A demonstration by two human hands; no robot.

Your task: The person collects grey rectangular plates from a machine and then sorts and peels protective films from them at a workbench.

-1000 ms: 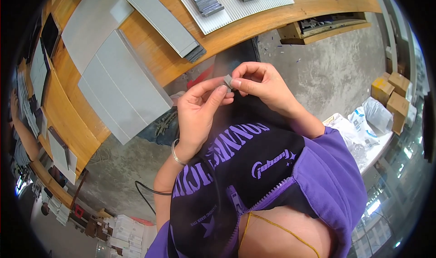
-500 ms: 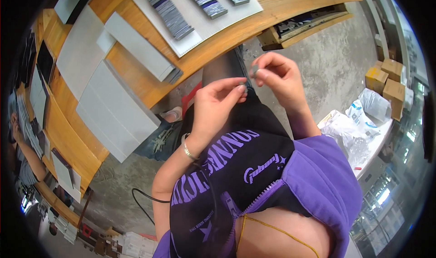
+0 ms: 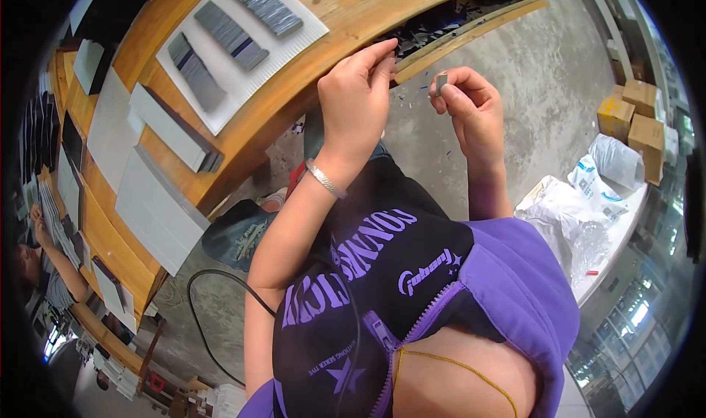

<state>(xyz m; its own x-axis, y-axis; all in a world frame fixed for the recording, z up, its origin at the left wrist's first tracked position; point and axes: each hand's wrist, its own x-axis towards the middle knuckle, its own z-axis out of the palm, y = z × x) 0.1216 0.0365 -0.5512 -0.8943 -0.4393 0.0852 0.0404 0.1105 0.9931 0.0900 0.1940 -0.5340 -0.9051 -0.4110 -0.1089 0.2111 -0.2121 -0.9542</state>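
Note:
My right hand [image 3: 476,109] pinches a small grey rectangular piece [image 3: 441,84] between thumb and fingertips, held up above the concrete floor. My left hand [image 3: 354,98] reaches to the near edge of an open wooden drawer [image 3: 471,44] under the table. Its index finger is stretched out, the thumb tip lies a little apart from it, and nothing shows between them. Dark and pale scraps [image 3: 460,9] fill the drawer. Up on the table, a white ribbed board [image 3: 165,56] carries rows of thin grey strips [image 3: 263,4], some with a dark blue band.
Left of the board, stacks of grey-white panels [image 3: 158,208] lie on the wooden table [image 3: 246,142]. Cardboard boxes [image 3: 647,135] and plastic-wrapped goods [image 3: 562,212] stand at the right. A cable [image 3: 193,293] loops beside my left arm. Another person's arm [image 3: 62,260] shows at the far left.
My left hand has moved away from my right hand, up to the drawer. My right hand has shifted slightly right, still pinching the small piece. The table now appears shifted left in view.

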